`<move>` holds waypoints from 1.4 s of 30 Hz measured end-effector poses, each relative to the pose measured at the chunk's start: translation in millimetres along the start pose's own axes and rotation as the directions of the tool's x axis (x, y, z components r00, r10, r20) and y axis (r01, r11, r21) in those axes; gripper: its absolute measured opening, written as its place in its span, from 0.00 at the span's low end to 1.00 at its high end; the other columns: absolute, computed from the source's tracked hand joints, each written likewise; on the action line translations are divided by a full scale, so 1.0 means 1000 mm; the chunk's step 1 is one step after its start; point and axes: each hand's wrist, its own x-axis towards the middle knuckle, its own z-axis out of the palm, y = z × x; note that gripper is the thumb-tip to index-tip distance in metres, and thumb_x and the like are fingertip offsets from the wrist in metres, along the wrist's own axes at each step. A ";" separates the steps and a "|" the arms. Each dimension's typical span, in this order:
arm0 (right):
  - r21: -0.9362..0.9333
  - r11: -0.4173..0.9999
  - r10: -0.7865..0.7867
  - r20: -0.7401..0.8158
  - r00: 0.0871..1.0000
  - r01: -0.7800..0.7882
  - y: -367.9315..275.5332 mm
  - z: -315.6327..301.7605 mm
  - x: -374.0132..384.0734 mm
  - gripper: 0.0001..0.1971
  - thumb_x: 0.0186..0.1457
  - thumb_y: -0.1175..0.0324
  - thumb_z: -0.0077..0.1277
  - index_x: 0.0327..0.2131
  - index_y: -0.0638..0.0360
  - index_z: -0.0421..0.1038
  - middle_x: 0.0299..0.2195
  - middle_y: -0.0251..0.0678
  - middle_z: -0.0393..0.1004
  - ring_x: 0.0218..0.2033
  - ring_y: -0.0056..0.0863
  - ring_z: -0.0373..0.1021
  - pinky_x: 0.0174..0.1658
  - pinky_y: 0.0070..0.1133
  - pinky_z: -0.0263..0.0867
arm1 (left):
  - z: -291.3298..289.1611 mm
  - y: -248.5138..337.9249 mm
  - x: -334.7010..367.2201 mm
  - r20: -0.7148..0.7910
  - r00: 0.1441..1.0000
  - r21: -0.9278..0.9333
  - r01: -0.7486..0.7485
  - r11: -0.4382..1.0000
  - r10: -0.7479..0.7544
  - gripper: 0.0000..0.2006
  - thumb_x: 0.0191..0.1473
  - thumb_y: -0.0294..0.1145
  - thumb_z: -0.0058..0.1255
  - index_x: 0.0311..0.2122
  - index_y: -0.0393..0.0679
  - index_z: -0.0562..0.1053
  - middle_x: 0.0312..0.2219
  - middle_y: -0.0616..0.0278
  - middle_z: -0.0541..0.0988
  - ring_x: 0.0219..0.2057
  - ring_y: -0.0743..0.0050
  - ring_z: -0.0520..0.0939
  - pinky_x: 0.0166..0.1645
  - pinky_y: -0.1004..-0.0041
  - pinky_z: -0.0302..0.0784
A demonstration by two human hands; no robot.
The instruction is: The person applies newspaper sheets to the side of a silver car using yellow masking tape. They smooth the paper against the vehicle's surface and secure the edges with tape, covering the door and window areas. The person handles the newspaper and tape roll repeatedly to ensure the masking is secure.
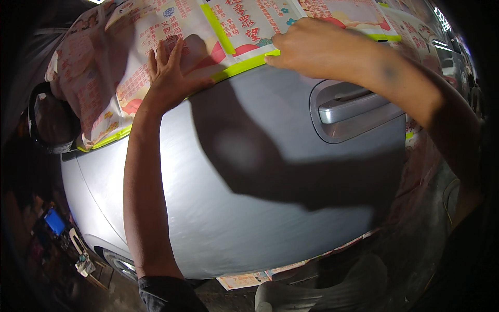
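Bright yellow-green masking tape [244, 66] runs along the top edge of a grey car door [228, 218], where printed paper sheets [132, 57] cover the window area. My left hand [174, 78] lies on the paper with fingers spread, its thumb reaching to the tape. Further right, my right hand [306, 49] is closed, thumb and forefinger pinching at the tape where the strip meets them; its other fingers are curled, partly hidden. Just below that hand sits the silver door handle [353, 108] in its recess. Another tape strip [221, 28] crosses the paper between my hands.
A dark side mirror [53, 117] juts out at the left. Below it are a wheel [122, 265], a blue object [54, 222] and clutter on the floor. More printed paper [244, 281] shows under the door's lower edge. My arms cast dark shadows over the panel.
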 end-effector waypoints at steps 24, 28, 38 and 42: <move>-0.076 0.997 -0.010 -0.015 1.000 0.008 -0.002 0.007 0.003 0.14 0.61 0.66 0.52 0.49 0.47 0.80 0.35 0.41 0.77 0.33 0.38 0.79 0.34 0.33 0.77 | 0.016 0.043 0.027 -0.033 0.997 -0.071 -0.068 0.995 0.066 0.66 0.31 0.70 0.71 0.72 0.45 0.54 0.71 0.27 0.42 0.72 0.25 0.34 0.73 0.42 0.44; -0.049 0.998 0.026 -0.040 0.999 -0.028 -0.004 0.003 0.002 0.15 0.61 0.67 0.52 0.50 0.45 0.80 0.35 0.40 0.77 0.33 0.38 0.79 0.34 0.33 0.78 | 0.020 0.043 0.027 -0.041 0.996 -0.078 -0.078 0.994 0.075 0.66 0.31 0.70 0.71 0.72 0.45 0.54 0.70 0.27 0.42 0.72 0.25 0.33 0.72 0.41 0.44; -0.041 0.999 -0.009 -0.057 0.998 0.007 -0.001 0.004 0.005 0.14 0.62 0.66 0.51 0.49 0.46 0.81 0.34 0.40 0.78 0.32 0.38 0.79 0.34 0.33 0.78 | 0.024 0.047 0.032 -0.092 0.987 -0.055 -0.139 0.989 0.134 0.64 0.32 0.70 0.71 0.71 0.44 0.56 0.70 0.27 0.42 0.72 0.23 0.34 0.72 0.40 0.44; -0.060 0.998 -0.014 -0.018 1.000 0.013 0.003 0.002 0.005 0.15 0.61 0.67 0.52 0.51 0.46 0.79 0.35 0.40 0.79 0.33 0.39 0.80 0.35 0.33 0.78 | 0.024 0.076 0.037 -0.084 0.994 -0.144 -0.081 0.986 0.070 0.63 0.34 0.71 0.69 0.71 0.45 0.58 0.70 0.28 0.44 0.72 0.25 0.35 0.73 0.42 0.43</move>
